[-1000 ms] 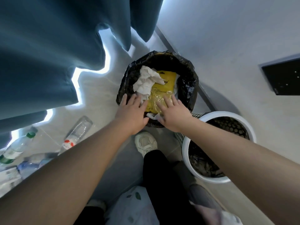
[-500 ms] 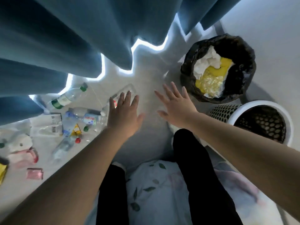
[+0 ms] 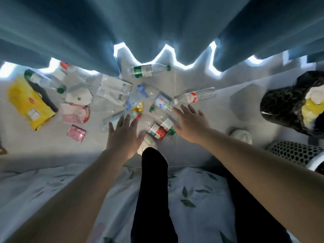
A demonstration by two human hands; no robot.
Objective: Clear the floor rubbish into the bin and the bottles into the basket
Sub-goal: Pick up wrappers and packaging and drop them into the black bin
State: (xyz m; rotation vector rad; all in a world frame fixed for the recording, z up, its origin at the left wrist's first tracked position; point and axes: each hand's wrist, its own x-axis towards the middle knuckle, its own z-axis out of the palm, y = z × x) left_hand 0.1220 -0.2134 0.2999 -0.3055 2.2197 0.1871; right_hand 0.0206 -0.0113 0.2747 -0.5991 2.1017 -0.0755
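Both grips are wide and empty: the left hand [image 3: 122, 134] and right hand [image 3: 190, 122] hover over plastic bottles [image 3: 162, 102] scattered mid-floor below the curtain [image 3: 140, 28]. The bin [image 3: 287, 106] at the right edge already holds rubbish. Wrappers [image 3: 29, 102] and every bottle remain; the basket [image 3: 296, 151] has yet to receive them.

Both forearms are bare to the edge of the view, with no sleeves, watch, rings or bracelets on the left hand [image 3: 123, 135] or the right hand [image 3: 192, 122]. The legs are covered in plain black trousers [image 3: 154, 190] that reach down to the ankle. On the feet are light-coloured, whitish shoes [image 3: 149, 142], rounded at the toe, the second one [image 3: 242, 136] showing beside the right forearm.
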